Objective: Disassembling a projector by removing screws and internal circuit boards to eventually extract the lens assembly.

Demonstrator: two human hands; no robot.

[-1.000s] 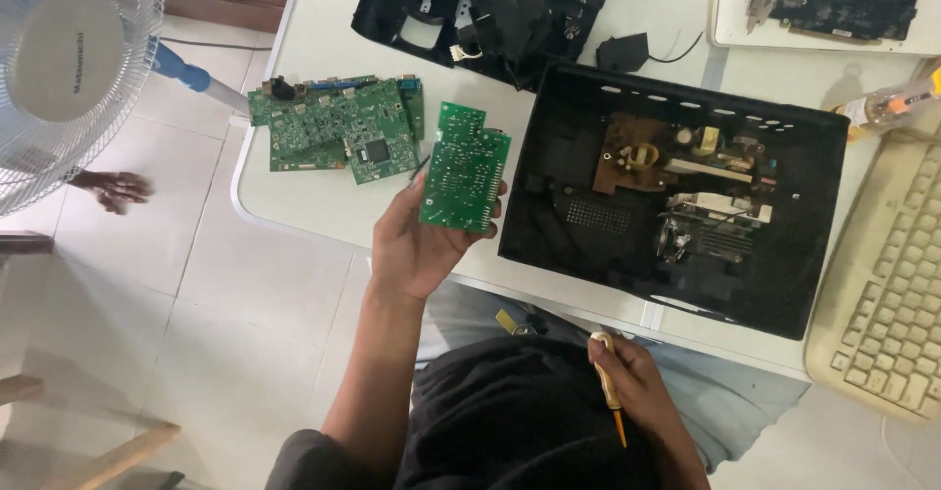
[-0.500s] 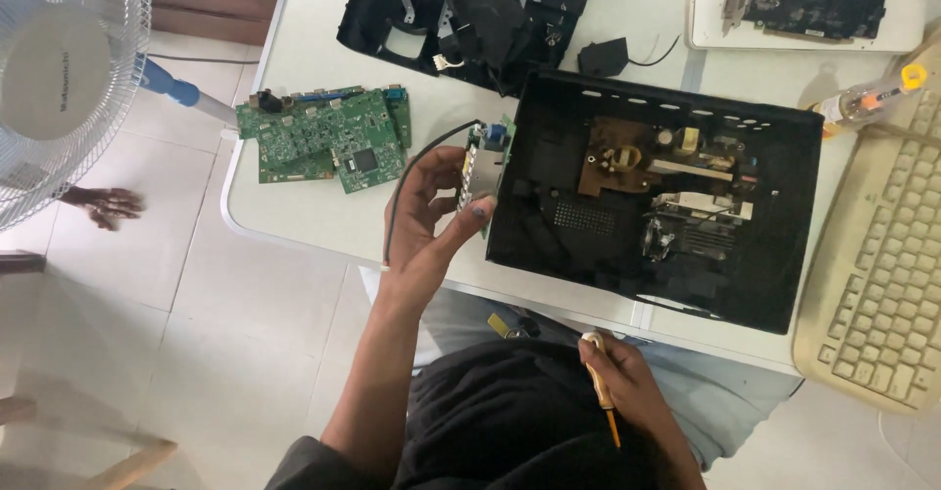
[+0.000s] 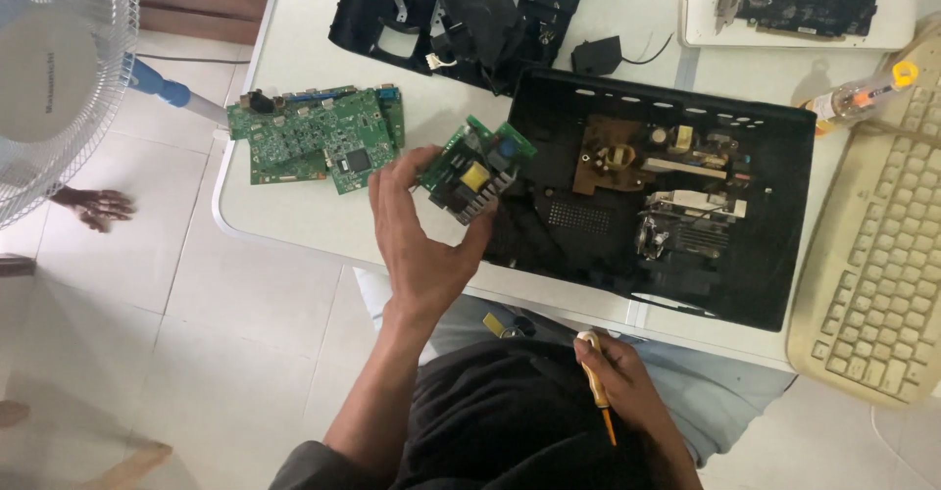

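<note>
My left hand holds a small green circuit board above the white table, component side up, with a yellow part and black parts showing. It hovers at the left edge of a black open device case that has boards inside. My right hand rests low by my lap, closed around a yellow-handled screwdriver. Two larger green circuit boards lie flat on the table to the left of my left hand.
A black disassembled cover lies at the table's back. A beige keyboard sits right, a small bottle beside it, a white tray with a dark board behind. A white fan stands left over the tiled floor.
My left hand has turned the small green board over, from its flat solder side through edge-on to its component side. My right hand has stayed by my lap.
</note>
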